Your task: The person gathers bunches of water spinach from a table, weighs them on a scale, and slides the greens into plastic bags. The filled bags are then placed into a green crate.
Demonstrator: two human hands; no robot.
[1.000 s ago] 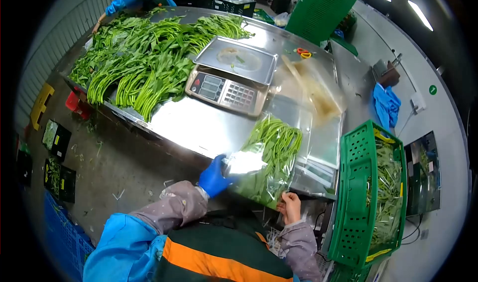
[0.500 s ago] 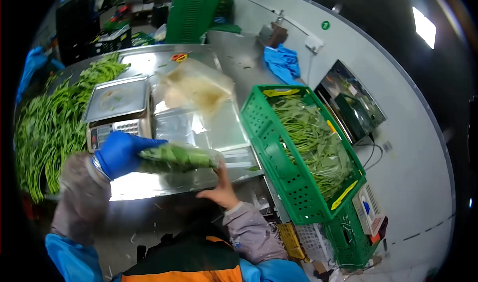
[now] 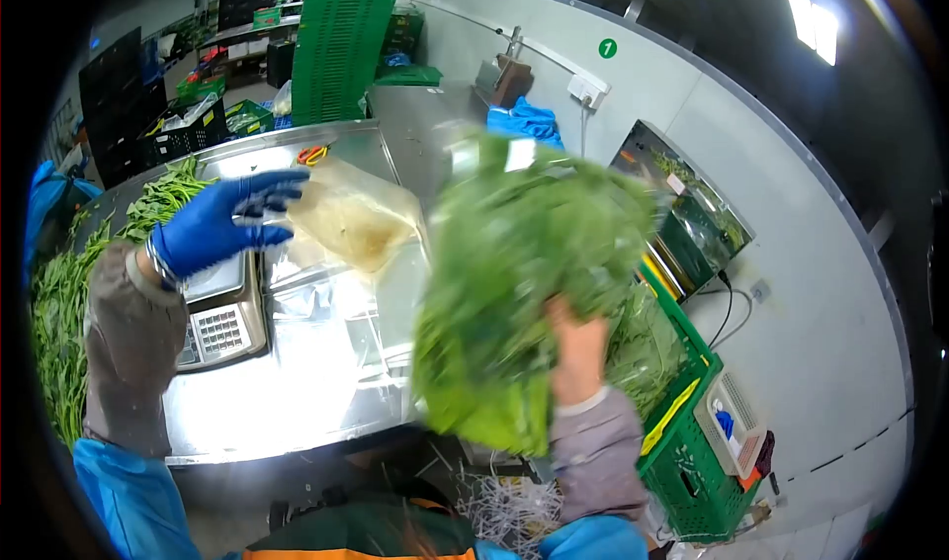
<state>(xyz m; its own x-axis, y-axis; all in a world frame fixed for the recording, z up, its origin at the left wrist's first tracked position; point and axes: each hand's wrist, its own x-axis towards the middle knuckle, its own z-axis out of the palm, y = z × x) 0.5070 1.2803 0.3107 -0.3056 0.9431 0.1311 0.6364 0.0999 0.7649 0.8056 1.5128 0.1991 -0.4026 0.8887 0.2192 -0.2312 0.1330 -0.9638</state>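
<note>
Greens in a clear bag sit in the grip of the bare right hand, which is closed on the bag near its right-hand side, though blur and leaves hide the fingertips. The bag spreads ahead and to the left of this grip, raised above the table and its near edge; its long axis seems to run away from the body, the far end leaning slightly right, but the blur leaves that unsure. Just to the right of the grip stands a green crate, with bagged greens inside; the right hand is much the nearer of the two to it. Bag and forearm cover the crate's left wall, so the gap between cannot be told; its rim and the packs within are the nearest obstacles on that side. Well to the left of the grip, the gloved left hand is empty, fingers spread, over the scale. Between the hands, a stained plastic sheet lies on the metal, with scissors beyond it. Loose greens heap past the scale, farthest left from the grip. A wall-mounted panel rises behind the crate, ahead and right.
</note>
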